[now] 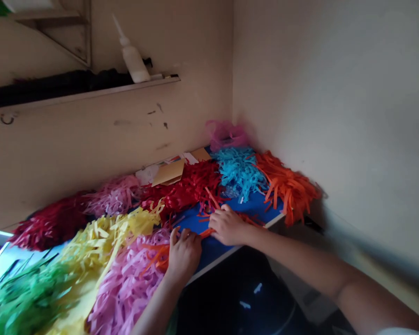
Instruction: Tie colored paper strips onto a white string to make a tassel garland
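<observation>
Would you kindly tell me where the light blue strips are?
In the head view, the light blue strips lie just right of centre near the wall corner, between the red strips on their left and the orange pile on their right.

1. No text, label, brand, number or sign could be read anywhere in the view.
2. The white bottle (136, 63) showed no legible lettering.
3. The tan card (169, 173) bore no readable print.
4. Dark marks (160, 118) on the wall (195, 107) formed no recognisable letters or numbers.
</observation>
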Tool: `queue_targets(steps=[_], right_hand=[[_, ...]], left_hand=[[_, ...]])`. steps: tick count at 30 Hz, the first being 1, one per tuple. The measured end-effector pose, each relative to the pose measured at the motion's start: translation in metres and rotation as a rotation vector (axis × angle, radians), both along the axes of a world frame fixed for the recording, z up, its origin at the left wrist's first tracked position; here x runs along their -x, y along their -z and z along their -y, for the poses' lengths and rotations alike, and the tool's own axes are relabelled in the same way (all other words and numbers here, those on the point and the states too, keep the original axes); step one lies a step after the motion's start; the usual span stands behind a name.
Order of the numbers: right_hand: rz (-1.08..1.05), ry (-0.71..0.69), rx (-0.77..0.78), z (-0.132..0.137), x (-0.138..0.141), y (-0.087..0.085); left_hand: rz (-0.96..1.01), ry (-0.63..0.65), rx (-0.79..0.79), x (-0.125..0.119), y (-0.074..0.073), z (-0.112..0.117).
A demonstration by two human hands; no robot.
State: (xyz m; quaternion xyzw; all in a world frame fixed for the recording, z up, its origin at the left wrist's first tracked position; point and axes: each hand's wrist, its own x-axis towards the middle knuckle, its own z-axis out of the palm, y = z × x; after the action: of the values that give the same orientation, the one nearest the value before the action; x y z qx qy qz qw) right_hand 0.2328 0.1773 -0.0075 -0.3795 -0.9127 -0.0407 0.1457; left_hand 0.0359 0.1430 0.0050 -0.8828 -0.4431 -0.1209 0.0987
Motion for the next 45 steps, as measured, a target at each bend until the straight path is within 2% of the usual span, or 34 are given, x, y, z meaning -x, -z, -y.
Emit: queue_targets(steps=[5, 11, 21, 27, 30, 32, 34, 38, 45], right_hand=[[-0.083, -0.057, 0.039, 0.004, -0.010, 0.011], [-0.238, 0.077, 0.147, -0.002, -0.040, 0.024], [-0.267, 0.236, 0.258, -0.001, -0.033, 0.016], [-0.207, 0.278, 0.232, 0.001, -0.027, 0.003], [-0.150, 0.136, 0.141, 0.006, -0.024, -0.002], [-0.077, -0.004, 0.051, 0.008, -0.022, -0.001], [0.001, -0.080, -0.049, 0.007, -0.020, 0.003], [0.068, -0.109, -0.148, 0.000, -0.015, 0.009], [0.127, -0.188, -0.187, -0.009, -0.008, 0.005]], left_hand=[[0.077, -0.038, 0.009, 0.014, 0.014, 0.005], [0.187, -0.085, 0.107, 0.033, 0.024, 0.001], [0.175, -0.191, 0.194, 0.023, 0.021, -0.008], [0.127, -0.168, 0.158, 0.019, 0.013, -0.008], [0.091, -0.085, 0.124, 0.018, 0.009, -0.001], [0.060, -0.021, 0.088, 0.017, 0.008, 0.002], [0.054, 0.023, 0.047, 0.016, 0.008, 0.004], [0.133, 0.032, 0.004, 0.013, 0.011, 0.002], [0.182, 0.035, 0.004, 0.010, 0.013, -0.003]])
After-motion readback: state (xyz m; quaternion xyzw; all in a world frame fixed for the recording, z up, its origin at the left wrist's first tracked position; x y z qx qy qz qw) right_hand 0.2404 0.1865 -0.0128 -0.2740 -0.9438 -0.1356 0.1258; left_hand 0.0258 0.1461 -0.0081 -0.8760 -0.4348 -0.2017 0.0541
